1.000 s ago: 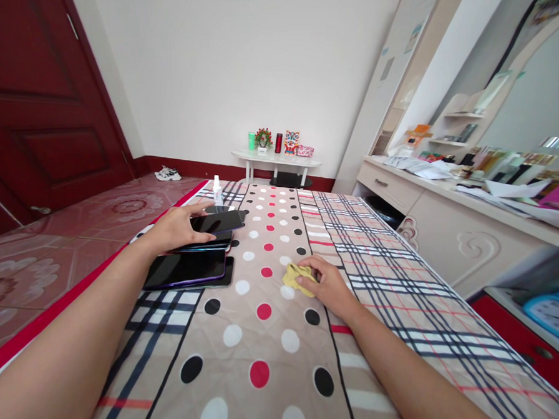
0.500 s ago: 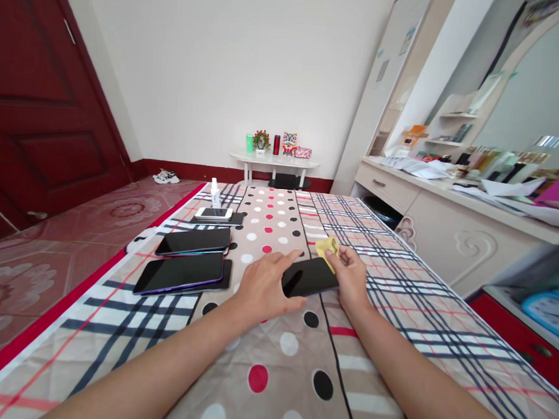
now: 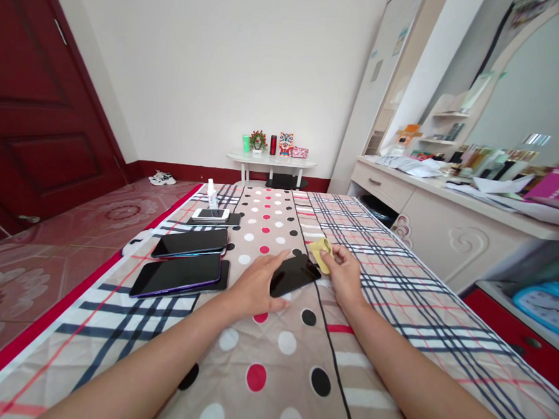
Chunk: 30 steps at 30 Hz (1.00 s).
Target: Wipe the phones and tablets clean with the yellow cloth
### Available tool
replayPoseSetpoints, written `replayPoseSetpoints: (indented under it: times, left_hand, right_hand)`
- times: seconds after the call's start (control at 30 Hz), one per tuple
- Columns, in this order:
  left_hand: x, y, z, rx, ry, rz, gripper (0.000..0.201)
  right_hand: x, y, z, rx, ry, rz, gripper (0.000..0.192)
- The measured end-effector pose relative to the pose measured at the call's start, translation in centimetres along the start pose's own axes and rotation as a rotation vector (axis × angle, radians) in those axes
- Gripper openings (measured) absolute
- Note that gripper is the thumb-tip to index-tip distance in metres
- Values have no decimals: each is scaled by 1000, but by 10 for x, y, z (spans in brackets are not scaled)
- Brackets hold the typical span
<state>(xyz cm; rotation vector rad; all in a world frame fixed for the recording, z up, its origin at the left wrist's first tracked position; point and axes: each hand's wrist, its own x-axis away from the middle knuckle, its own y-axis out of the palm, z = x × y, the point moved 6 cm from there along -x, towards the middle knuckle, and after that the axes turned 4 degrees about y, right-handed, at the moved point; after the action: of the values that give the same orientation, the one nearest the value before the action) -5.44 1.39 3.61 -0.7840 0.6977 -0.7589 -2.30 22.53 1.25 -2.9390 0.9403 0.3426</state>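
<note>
Phone [image 3: 293, 274] flat on bed [image 3: 396, 315], long axis angled up-right; left hand [image 3: 257, 286] pins it, fingers spread, right hand [image 3: 344, 275] pinching yellow cloth [image 3: 320, 250].

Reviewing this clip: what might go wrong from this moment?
1. The black glossy phone lies on a soft quilted bedspread, pinned only at one end by the left hand; it may slide.
2. The right hand pinches the small yellow cloth lightly; it may slip.
</note>
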Motion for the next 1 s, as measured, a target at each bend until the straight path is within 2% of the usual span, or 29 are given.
replayPoseSetpoints:
  times: [0.07, 0.13, 0.27, 0.37, 0.5, 0.6, 0.7, 0.77, 0.93, 1.0]
  left_hand:
    - [5, -1, 4, 89, 127, -150, 106]
    - [9, -7, -4, 81, 115, -196, 109]
    - [13, -14, -23, -80, -17, -103, 104]
    - [12, -10, -20, -107, -61, -5, 100]
    - [12, -4, -11, -106, -98, 107, 104]
    - [12, -4, -10, -159, -118, 150, 110]
    - [12, -5, -12, -211, -141, 165, 113]
    - [11, -5, -12, -218, -145, 153, 115]
    - [10, -4, -10, -188, -123, 151, 119]
    - [11, -4, -9, -165, -100, 164, 120]
  right_hand:
    - [-2, -2, 3, -4, -4, -2, 34]
    - [-4, -5, 7, 8, -4, 5, 35]
    - [-9, -12, 12, 61, -14, 34, 37]
    - [-10, -12, 9, 156, -79, 15, 38]
    - [-9, -10, -1, 342, -181, 37, 36]
    - [-6, -6, -12, 531, -275, 42, 26]
    - [7, 14, -24, 709, -413, -154, 9]
    - [24, 31, -30, 734, -457, -315, 14]
    - [74, 73, -44, 637, -588, -662, 23]
    - [79, 79, -43, 651, -644, -734, 27]
